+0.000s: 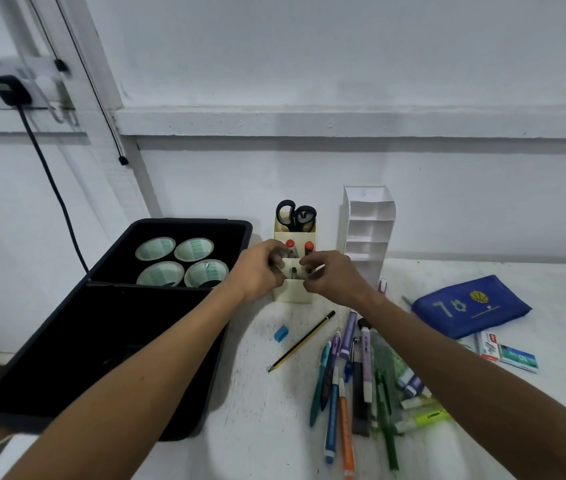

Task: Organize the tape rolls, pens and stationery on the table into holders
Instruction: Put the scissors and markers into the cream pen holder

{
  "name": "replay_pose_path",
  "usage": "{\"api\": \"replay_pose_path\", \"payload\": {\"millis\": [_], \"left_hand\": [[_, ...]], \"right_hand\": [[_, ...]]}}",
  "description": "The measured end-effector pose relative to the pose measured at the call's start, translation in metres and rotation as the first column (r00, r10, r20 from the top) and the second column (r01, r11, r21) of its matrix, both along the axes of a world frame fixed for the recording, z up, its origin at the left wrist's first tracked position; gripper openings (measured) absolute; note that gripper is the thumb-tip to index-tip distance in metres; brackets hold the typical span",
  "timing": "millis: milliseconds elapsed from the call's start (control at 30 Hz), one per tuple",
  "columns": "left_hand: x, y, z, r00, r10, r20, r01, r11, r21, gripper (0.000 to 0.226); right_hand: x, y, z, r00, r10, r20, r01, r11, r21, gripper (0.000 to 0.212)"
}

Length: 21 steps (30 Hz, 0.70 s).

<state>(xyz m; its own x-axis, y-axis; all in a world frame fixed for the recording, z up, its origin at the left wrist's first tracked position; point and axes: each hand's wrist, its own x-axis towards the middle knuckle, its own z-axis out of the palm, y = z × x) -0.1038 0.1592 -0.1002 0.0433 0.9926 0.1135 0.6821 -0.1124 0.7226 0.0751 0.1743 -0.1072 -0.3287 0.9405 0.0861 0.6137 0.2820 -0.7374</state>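
Observation:
A cream desk holder (293, 294) stands at the middle of the table, with black scissors (296, 216) in its back slot and two red-capped items (290, 244) in the middle slot. My left hand (259, 270) and my right hand (332, 277) meet over its front slot, fingers curled. Each seems to pinch a small item at the slot's rim; what these are is too small to tell. Several tape rolls (177, 263) sit in the far half of a black tray (236, 226). Several pens and markers (351, 372) lie loose by my right forearm.
A white tiered holder (366, 233) stands against the wall, right of the cream one. A pencil (304, 341) and a small blue block (281, 333) lie in front. A blue pouch (472, 306), small boxes (512, 355) and a green highlighter (425, 419) lie at the right.

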Motion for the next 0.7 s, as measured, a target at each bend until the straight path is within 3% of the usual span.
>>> {"api": "replay_pose_path", "payload": {"millis": [100,200,333,533,700], "left_hand": [[-0.002,-0.003,-0.003,0.985,0.025,0.170,-0.023,1.000,-0.014,0.041],[-0.003,-0.003,-0.005,0.968,0.056,0.246,-0.052,0.998,-0.024,0.036],[-0.003,-0.005,-0.007,0.982,0.034,0.184,-0.030,0.999,-0.026,0.037],[-0.004,-0.006,-0.006,0.980,0.045,0.192,-0.039,0.999,-0.038,0.061],[-0.004,-0.014,0.000,0.997,0.053,0.054,-0.053,0.999,0.006,0.051]], "right_hand": [[-0.003,0.000,-0.002,0.999,0.003,-0.043,-0.003,1.000,0.011,0.042],[-0.008,-0.002,-0.004,0.998,0.005,-0.065,-0.003,1.000,0.031,0.040],[-0.012,-0.003,-0.002,0.999,0.036,-0.041,-0.033,0.997,0.064,0.037],[-0.014,-0.001,-0.003,0.998,0.035,-0.058,-0.032,0.998,0.053,0.036],[-0.005,-0.002,-0.009,0.997,0.031,-0.072,-0.027,0.998,0.055,0.041]]}}
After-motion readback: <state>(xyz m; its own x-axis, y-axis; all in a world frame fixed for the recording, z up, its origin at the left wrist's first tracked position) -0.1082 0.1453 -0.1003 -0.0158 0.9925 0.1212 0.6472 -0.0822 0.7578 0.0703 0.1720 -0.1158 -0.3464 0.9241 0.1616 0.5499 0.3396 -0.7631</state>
